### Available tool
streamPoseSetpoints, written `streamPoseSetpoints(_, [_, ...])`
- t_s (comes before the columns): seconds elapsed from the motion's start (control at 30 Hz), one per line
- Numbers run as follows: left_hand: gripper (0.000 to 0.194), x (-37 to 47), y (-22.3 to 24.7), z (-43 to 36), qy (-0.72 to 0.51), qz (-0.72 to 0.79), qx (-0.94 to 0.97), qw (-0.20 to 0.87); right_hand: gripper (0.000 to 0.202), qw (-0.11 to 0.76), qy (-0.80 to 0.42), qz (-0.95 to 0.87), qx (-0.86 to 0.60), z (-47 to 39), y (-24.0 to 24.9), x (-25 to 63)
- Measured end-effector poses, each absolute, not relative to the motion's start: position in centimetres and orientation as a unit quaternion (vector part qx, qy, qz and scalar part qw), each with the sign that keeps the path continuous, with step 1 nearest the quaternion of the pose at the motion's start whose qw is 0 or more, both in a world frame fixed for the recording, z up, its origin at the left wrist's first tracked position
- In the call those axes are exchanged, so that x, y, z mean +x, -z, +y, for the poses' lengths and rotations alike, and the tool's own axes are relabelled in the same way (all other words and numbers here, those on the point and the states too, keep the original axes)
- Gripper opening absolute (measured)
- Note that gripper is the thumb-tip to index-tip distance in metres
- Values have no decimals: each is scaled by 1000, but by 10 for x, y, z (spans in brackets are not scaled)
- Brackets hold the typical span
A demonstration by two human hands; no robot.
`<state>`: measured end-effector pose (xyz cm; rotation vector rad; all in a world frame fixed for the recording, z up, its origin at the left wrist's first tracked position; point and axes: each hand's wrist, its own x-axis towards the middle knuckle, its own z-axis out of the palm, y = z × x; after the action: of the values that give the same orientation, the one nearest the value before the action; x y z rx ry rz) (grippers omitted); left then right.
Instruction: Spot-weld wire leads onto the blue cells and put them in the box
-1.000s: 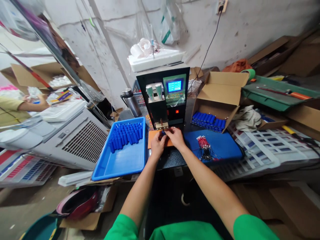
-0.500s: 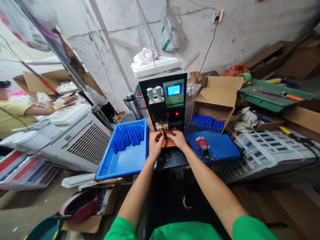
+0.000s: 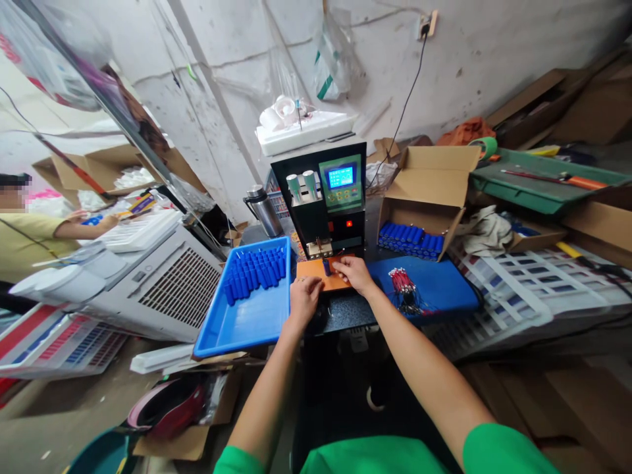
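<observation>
A single blue cylinder (image 3: 326, 266) stands upright on the orange plate (image 3: 309, 268), just in front of the black machine (image 3: 318, 224) with a lit screen. My right hand (image 3: 351, 272) is beside the cylinder on its right, thumb and fingers pinched together; what they hold is too small to make out. At the plate's left front edge, apart from the cylinder, is my left hand (image 3: 305, 296), its fingers curled together, contents hidden. Many blue cylinders (image 3: 254, 273) stand in the blue tray (image 3: 237, 332) to the left. Red and black wires (image 3: 402, 283) lie on a blue mat (image 3: 444, 289) at right.
An open cardboard box (image 3: 434, 170) holds more blue cylinders behind the mat. A steel flask (image 3: 264, 210) stands left of the machine. Farther right is a green tray (image 3: 538, 187) with tools. At far left, a person in a yellow shirt (image 3: 29, 234) works at another surface.
My left hand has moved away from the cylinder, down toward the plate's front left edge. My right hand stays near the cylinder. The other person's arms have shifted.
</observation>
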<state>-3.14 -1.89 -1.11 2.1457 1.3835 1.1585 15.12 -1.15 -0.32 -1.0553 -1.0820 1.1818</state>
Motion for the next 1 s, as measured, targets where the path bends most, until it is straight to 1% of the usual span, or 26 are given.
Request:
streamPoseSetpoints(0.23, [14, -21, 7, -16, -399, 466, 724, 315, 26, 533, -462, -567, -425, -14, 8, 149])
streamPoseSetpoints(0.37, [14, -17, 4, -12, -391, 474, 714, 335, 24, 516, -480, -576, -413, -15, 8, 147])
streamPoseSetpoints(0.53, [13, -18, 4, -14, -377, 481, 710, 350, 25, 522, -476, -572, -418, -14, 10, 147])
streamPoseSetpoints(0.6, [12, -20, 4, -17, -386, 482, 708, 343, 25, 535, -466, -563, -423, -14, 10, 149])
streamPoseSetpoints(0.7, [12, -21, 5, -20, -428, 468, 718, 288, 25, 558, -465, -535, -431, -14, 9, 152])
streamPoseSetpoints(0.8, [25, -19, 7, -19, -438, 429, 756, 229, 25, 574, -500, -486, -430, -15, 6, 155])
streamPoseSetpoints(0.9, [41, -13, 11, -13, -389, 403, 800, 215, 26, 586, -532, -442, -422, -17, 4, 156])
streamPoseSetpoints(1.0, [47, -9, 15, -11, -356, 402, 817, 210, 27, 606, -542, -409, -414, -16, 4, 156])
